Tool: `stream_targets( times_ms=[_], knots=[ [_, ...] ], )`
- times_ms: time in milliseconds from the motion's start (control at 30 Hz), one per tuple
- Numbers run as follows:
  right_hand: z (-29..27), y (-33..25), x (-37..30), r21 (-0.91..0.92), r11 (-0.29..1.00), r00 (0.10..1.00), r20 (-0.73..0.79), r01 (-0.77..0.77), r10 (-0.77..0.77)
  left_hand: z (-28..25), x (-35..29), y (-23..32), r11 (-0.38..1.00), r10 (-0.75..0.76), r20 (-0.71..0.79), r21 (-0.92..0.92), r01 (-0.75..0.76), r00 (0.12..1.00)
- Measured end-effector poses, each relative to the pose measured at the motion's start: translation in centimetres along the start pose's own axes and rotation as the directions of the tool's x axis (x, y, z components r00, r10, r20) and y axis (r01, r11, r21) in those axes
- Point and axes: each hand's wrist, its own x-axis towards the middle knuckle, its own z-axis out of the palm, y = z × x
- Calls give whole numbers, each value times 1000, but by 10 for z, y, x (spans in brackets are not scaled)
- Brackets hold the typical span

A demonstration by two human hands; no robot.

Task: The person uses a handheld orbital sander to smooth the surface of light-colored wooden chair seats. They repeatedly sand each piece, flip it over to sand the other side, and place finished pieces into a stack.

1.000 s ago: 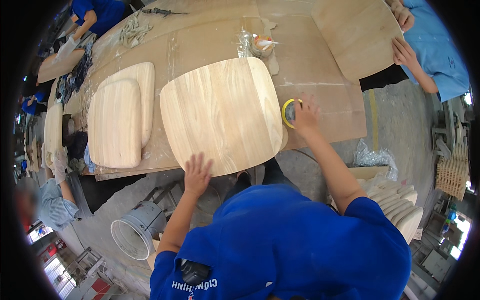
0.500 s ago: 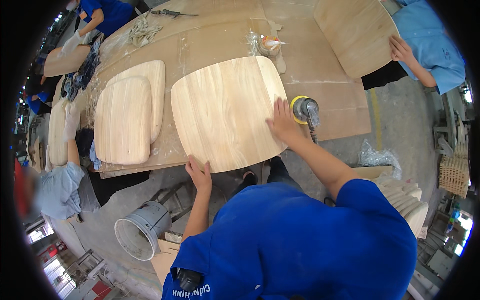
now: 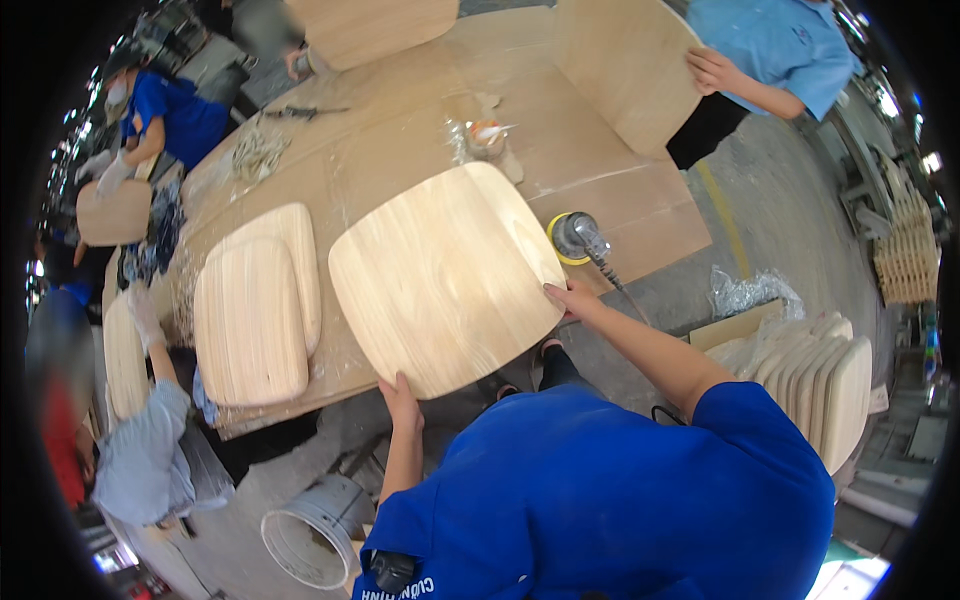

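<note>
A pale wooden seat panel (image 3: 440,280) with rounded corners juts over the table's near edge, turned at a slant. My left hand (image 3: 402,405) grips its near edge, thumb on top and fingers underneath. At the right corner my right hand (image 3: 578,300) is closed the same way on the rim. Just beyond that corner, on the table, lies a round sander (image 3: 577,238) with a yellow-rimmed pad and a dark hose. Whether the panel still touches the table cannot be told.
Two overlapping panels (image 3: 252,320) lie to the left on the cardboard-covered table (image 3: 640,215). A jar (image 3: 485,138) stands beyond. Co-workers handle panels around the table. Stacked panels (image 3: 815,385) stand at my right; a grey bucket (image 3: 318,530) sits on the floor at my left.
My right hand has gone from lying flat on the panel to gripping its right corner. The panel has turned clockwise. My view has shifted, and another panel shows at the far side.
</note>
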Motion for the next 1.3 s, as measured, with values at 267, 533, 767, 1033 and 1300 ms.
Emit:
stream_targets(
  times_ms=[267,533,767,1033,1300],
  knots=[
    [29,-33,-61,186,980,997,-39,77,-71,-44,-54,71,870,-355,288,-245,428,889],
    [20,-69,-82,143,979,989,7,148,-151,-25,-19,93,859,-208,262,-412,304,942],
    [-42,-71,-85,341,930,962,179,134,-204,46,-84,176,954,-55,232,-276,120,971],
    [-132,-111,-35,654,748,989,1,112,-150,228,-96,256,993,108,258,-68,-94,960],
    [-198,-111,-27,555,831,997,28,39,-65,305,-95,258,999,24,264,-28,-17,964]
  ],
)
